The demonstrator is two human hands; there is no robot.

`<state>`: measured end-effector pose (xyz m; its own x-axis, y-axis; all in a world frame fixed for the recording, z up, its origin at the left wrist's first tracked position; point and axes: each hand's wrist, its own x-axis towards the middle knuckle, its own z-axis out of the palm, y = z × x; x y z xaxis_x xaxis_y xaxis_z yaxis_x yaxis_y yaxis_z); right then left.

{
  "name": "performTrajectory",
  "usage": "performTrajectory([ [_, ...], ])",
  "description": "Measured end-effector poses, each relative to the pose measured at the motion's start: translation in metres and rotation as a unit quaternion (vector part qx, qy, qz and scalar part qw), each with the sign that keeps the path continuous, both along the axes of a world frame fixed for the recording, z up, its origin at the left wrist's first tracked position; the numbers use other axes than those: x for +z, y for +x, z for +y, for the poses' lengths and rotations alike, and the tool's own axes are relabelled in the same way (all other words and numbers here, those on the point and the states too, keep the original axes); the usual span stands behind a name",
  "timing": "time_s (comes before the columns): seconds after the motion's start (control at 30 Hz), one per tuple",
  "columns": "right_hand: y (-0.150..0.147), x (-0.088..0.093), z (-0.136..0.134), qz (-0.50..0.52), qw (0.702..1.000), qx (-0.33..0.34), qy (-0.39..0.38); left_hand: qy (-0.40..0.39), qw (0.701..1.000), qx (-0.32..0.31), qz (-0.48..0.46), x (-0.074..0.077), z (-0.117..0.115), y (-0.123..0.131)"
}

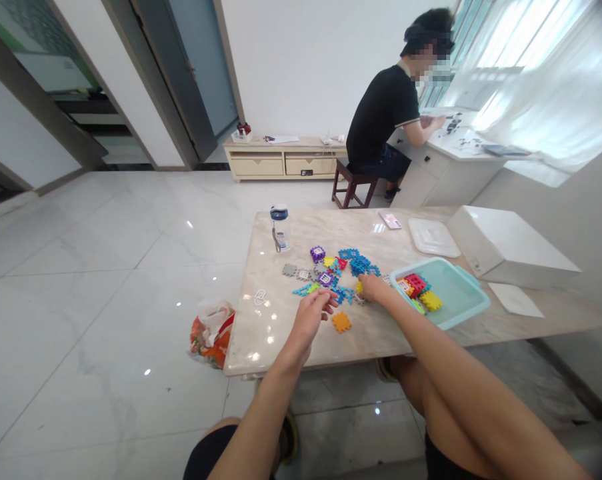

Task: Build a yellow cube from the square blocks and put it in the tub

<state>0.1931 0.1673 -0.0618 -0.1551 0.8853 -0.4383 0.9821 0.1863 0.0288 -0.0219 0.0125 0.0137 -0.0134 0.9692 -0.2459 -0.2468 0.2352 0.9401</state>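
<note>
My left hand (315,315) hovers over the near side of a heap of toothed interlocking plastic tiles. Its fingers are loosely bent and apart, with nothing visible in them. An orange tile (341,323) lies flat just to its right. At the right of the heap, my right hand (375,289) has its fingertips closed on a yellow tile (359,287), partly hidden by the fingers. Blue tiles (359,265) lie stacked beyond it. Purple tiles (317,253), grey tiles (289,270) and a red tile (341,264) are spread to the left.
A pale green tub (463,303) holding several tiles stands under my right forearm. Behind it are a clear lid (433,237) and a white box (513,247). A water bottle (281,230) stands at the far left. A person (385,113) sits at another table.
</note>
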Motion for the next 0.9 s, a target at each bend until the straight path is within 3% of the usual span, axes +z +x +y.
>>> performTrajectory([
  [0.57,-0.005,0.017,-0.015,0.039,0.998,-0.017,0.041,0.004,1.0,0.001,-0.002,0.0,0.002,-0.002],
  [0.7,-0.011,0.037,-0.017,0.077,0.994,-0.017,0.069,0.007,1.0,-0.002,0.004,-0.005,0.004,-0.004],
  [0.9,-0.011,0.088,-0.027,0.203,0.971,0.003,0.124,-0.004,0.999,0.021,0.039,-0.014,0.006,-0.002],
])
